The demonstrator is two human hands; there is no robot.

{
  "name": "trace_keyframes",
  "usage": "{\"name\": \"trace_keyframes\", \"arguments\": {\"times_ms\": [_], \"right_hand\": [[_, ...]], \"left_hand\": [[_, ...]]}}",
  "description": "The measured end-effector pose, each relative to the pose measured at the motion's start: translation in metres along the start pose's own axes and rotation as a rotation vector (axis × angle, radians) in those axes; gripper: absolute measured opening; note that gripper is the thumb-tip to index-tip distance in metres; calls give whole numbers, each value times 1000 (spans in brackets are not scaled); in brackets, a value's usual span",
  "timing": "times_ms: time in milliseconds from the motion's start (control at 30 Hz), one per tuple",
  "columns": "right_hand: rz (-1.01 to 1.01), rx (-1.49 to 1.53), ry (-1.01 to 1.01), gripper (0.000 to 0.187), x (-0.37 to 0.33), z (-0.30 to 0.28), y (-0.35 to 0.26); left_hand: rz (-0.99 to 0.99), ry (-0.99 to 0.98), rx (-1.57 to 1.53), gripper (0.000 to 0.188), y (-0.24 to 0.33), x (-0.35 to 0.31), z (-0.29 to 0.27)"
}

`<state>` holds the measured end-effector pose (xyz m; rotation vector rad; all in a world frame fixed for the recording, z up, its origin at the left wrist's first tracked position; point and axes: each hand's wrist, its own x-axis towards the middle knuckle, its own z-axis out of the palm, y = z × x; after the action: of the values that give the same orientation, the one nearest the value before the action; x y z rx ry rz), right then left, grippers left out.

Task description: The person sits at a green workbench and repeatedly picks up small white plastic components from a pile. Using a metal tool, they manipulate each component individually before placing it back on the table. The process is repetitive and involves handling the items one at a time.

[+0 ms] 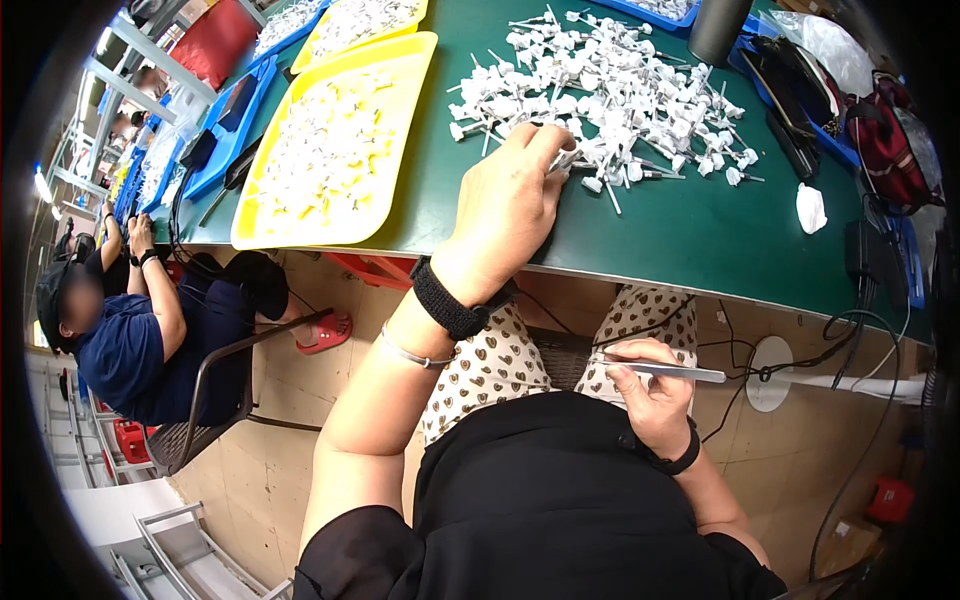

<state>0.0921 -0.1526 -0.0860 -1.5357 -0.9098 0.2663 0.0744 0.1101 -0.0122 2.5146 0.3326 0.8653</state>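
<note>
On the green table lies a wide pile of small white plastic parts with thin metal pins (620, 90). My left hand (508, 200) reaches to the pile's near left edge, its fingers curled in and closed round one of the small white parts; the fingertips are partly hidden. Lower down, over my lap, my right hand (655, 395) grips a pair of metal tweezers (695, 373), held level between thumb and fingers with the tips toward the left. Nothing shows between the tweezer tips.
Left of the pile sits a yellow tray (420, 75) of small white pieces, with another yellow tray (390, 28) behind. A dark cylinder (718, 30), a white crumpled scrap (811, 208) and a dark red bag (885, 150) are on the right. A co-worker (150, 340) sits at left.
</note>
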Motion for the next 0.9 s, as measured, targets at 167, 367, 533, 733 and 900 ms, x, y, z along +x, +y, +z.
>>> {"name": "trace_keyframes", "arguments": {"times_ms": [167,367,533,733,900], "right_hand": [[-9,-16,-5,19,-1,0,0],[55,36,8,18,-3,0,2],[139,217,27,20,1,3,-2],[200,446,24,25,11,-7,-13],[177,446,-21,24,15,-3,-10]], "left_hand": [[-26,105,-104,31,-7,-4,7],[-167,167,-252,22,-16,-7,0],[-277,237,-486,16,-16,-16,-14],[-161,-48,-658,19,40,-94,-31],[-383,-108,-924,9,39,-150,21]]}}
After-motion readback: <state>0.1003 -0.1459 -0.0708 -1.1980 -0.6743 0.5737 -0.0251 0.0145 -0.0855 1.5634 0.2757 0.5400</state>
